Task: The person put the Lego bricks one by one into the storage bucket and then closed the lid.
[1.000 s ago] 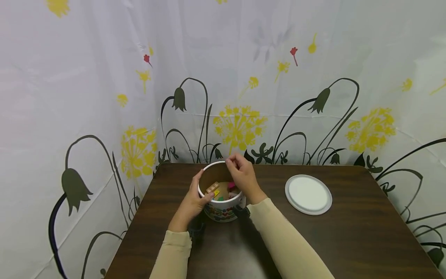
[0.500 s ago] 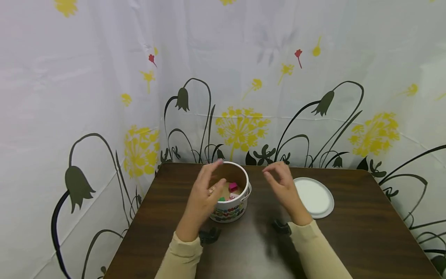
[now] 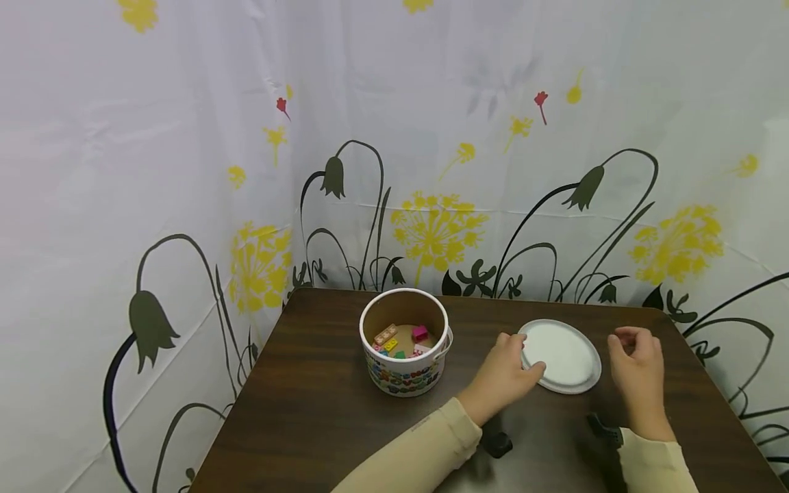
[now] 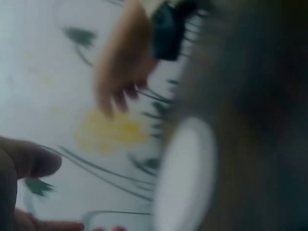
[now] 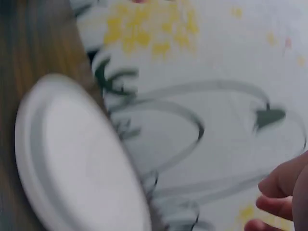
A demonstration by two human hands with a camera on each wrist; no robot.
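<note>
A round white lid (image 3: 562,355) lies flat on the table's right half, between my two hands. My left hand (image 3: 504,376) is at the lid's left edge, thumb and fingers spread apart and nothing gripped; its fingertips overlap the rim in the head view. To the right of the lid is my right hand (image 3: 640,375), fingers loosely bent and holding nothing. Both wrist views are blurred, but the lid (image 4: 185,175) shows in the left one and the lid (image 5: 86,159) in the right one, apart from the nearby fingers.
A white printed bucket (image 3: 403,380) with a side handle stands uncovered left of the lid. Several coloured toy bricks (image 3: 386,334) lie on its bottom. The dark wooden table (image 3: 296,418) ends at a flower-printed curtain (image 3: 431,137) behind.
Both hands have left the bucket rim and moved right, ending on either side of the lid. Bucket and lid stay where they were on the table; the head view has shifted slightly.
</note>
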